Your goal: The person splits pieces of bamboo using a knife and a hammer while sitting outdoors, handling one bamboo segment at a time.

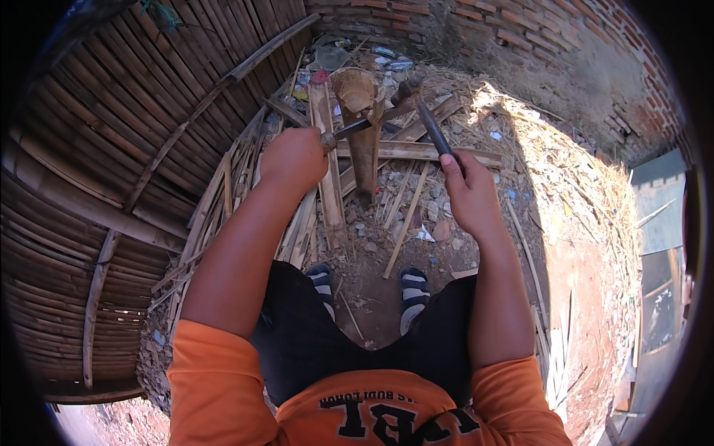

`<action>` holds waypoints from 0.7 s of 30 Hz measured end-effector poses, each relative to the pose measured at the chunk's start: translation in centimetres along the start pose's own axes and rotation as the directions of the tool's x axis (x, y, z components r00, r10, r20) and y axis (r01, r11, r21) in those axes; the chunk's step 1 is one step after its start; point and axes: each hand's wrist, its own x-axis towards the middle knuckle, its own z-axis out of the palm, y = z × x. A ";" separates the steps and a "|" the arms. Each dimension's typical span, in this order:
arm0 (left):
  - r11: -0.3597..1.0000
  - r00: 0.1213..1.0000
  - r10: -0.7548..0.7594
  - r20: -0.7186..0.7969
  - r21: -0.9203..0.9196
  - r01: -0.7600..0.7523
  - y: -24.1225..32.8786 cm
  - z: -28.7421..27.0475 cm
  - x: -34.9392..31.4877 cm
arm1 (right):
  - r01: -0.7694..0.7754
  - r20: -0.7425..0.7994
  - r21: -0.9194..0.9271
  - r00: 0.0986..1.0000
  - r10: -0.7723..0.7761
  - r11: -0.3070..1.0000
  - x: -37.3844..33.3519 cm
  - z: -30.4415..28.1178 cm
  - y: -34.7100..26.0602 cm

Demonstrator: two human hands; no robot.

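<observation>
My left hand (295, 159) is closed round the wooden handle of a machete-like knife (349, 131). Its dark blade points right and away, lying at an upright wooden post (357, 93) with a pale round top. Part of the blade is lost against the wood, so I cannot tell how deep it sits. In my right hand (471, 190) is a hammer (433, 128), gripped by its dark handle. The hammer's head is up near the far end of the blade; whether they touch is unclear.
Around the post lie wooden planks (327, 178) and thin strips, with straw and litter on the dirt ground. A bamboo-slat wall (134, 97) closes in the left, a brick wall (520, 37) the far side. My sandalled feet (413, 286) stand just in front.
</observation>
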 end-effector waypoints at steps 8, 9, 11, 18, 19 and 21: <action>1.000 0.999 0.007 0.041 0.011 -0.008 0.7 0.0 0.1 | 0.052 0.024 -0.037 0.998 -0.051 0.998 0.0 0.5 2.7; 1.000 1.000 0.006 0.026 0.015 -0.007 0.3 -0.3 0.3 | 0.035 0.043 -0.023 0.998 -0.034 0.999 0.4 0.3 2.2; 1.000 0.999 0.016 0.028 0.013 -0.016 -0.1 0.5 0.2 | 0.004 -0.053 0.073 0.999 0.000 0.997 -0.3 -1.1 -0.5; 1.000 0.998 0.000 0.058 0.026 -0.002 0.3 -0.1 0.0 | 0.020 0.035 -0.028 0.999 -0.019 0.999 -0.4 -0.3 1.6; 0.999 0.999 -0.006 0.050 0.034 0.004 -0.1 0.2 0.0 | 0.002 0.049 -0.041 0.999 0.000 0.999 -0.3 -0.5 1.1; 0.999 0.999 -0.022 0.041 0.035 0.020 -0.4 0.2 0.0 | -0.019 -0.001 0.018 1.000 0.019 1.000 -0.6 -1.1 -0.4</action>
